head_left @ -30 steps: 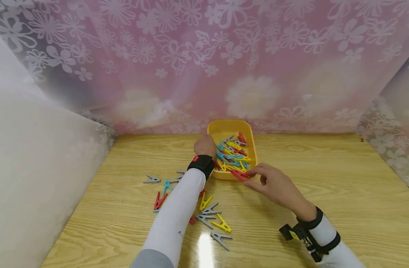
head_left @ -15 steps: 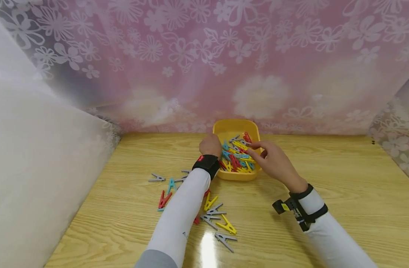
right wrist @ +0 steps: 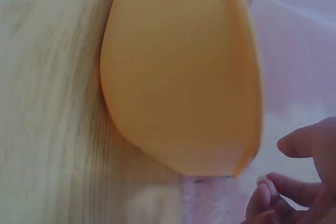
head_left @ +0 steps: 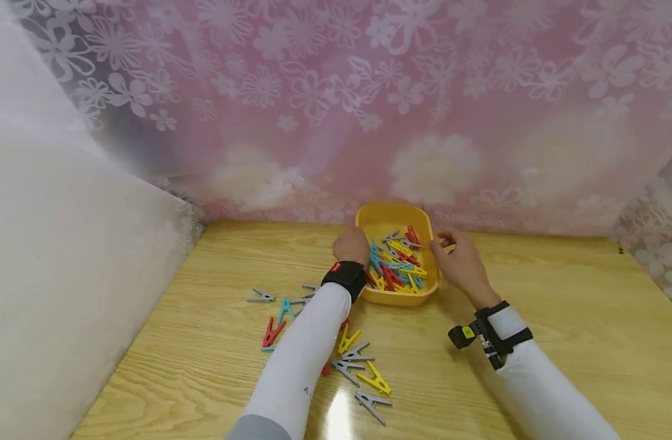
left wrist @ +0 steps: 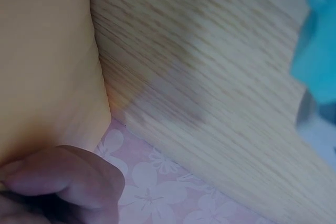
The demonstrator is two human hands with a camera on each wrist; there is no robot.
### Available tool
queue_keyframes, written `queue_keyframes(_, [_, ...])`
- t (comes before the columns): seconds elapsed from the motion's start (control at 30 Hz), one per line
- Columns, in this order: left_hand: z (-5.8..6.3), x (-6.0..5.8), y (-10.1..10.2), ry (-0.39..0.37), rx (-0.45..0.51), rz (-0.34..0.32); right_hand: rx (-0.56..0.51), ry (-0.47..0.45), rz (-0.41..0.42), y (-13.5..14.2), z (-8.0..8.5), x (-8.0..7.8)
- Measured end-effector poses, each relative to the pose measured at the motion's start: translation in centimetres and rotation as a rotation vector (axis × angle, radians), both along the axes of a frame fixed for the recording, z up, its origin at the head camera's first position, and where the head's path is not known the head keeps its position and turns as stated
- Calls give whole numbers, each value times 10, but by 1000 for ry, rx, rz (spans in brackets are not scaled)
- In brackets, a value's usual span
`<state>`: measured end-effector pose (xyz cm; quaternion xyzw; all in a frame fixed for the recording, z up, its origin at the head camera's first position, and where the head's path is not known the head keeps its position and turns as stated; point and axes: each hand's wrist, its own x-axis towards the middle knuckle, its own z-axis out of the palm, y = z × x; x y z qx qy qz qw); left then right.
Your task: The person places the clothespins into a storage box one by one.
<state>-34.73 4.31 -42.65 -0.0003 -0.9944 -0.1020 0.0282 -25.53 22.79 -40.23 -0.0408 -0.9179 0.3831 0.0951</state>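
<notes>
Our left hand [head_left: 352, 246] gripped the rounded yellow plastic tub [head_left: 398, 298] at left; our right hand [head_left: 461, 264], fingers parted, hung just right. We judged: steadying step, right-side grip needed next.

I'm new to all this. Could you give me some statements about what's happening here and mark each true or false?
1. The yellow tub holds clothespins in several colours. True.
2. Every clothespin is inside the tub. False: others, such as a grey clothespin, lie on the wooden table.
3. The left hand is at the tub's left side. True.
4. The right hand holds a red clothespin. False: it is beside the tub's right rim, holding no clothespin.
</notes>
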Motion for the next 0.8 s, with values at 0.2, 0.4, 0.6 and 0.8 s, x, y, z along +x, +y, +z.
queue_keyframes(0.2, [1, 0, -1, -17, 15, -7, -4, -67, -31, 5, -9, -19])
queue_keyframes(0.4, [2, 1, 1, -34, 10, -11, 24, -142, -20, 4, -19, -40])
queue_keyframes(0.6, [0, 1, 3, -26, -1, -13, 39, -238, -43, -1, -27, -49])
queue_keyframes(0.8, [-2, -4, -3, -36, 14, -20, 49, -274, -98, -10, -29, -55])
